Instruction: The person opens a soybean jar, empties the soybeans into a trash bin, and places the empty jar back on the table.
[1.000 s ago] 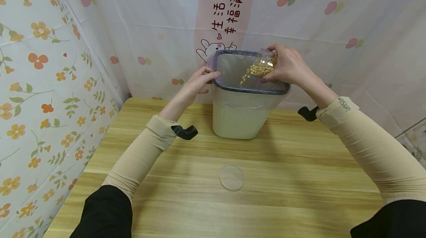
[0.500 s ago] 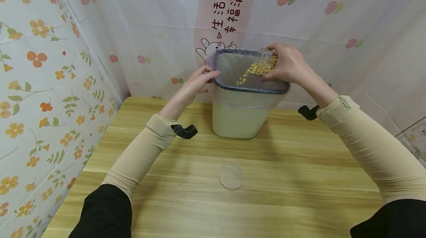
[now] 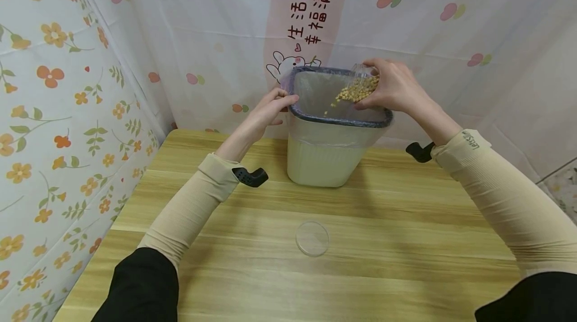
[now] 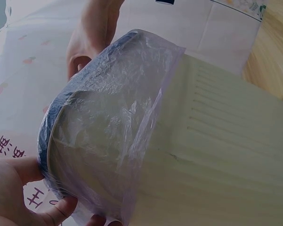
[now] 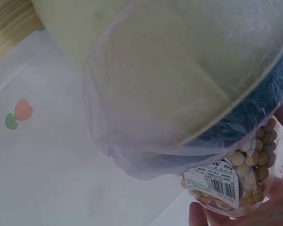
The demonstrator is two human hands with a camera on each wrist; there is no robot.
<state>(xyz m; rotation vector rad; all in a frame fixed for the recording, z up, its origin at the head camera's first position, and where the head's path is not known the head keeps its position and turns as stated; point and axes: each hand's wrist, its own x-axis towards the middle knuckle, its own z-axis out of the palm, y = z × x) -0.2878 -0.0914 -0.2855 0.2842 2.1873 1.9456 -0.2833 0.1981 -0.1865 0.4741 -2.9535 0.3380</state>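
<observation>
Clear plastic jar (image 3: 359,74) of yellow beans (image 3: 358,91), gripped in the curled right hand (image 3: 396,86), tilts over the bin (image 3: 321,162) between both hands, its long axis slanting mouth-first toward the farther left hand (image 3: 266,110), which, half curled, pinches the bin's rim (image 3: 339,122)

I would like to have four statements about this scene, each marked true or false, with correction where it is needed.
1. The right hand holds a clear jar of soybeans. True.
2. The jar stands upright. False: it is tilted, with its mouth over the wastebasket.
3. The left hand touches the rim of the wastebasket. True.
4. The clear disc lies inside the wastebasket. False: the clear disc lies on the wooden table.
</observation>
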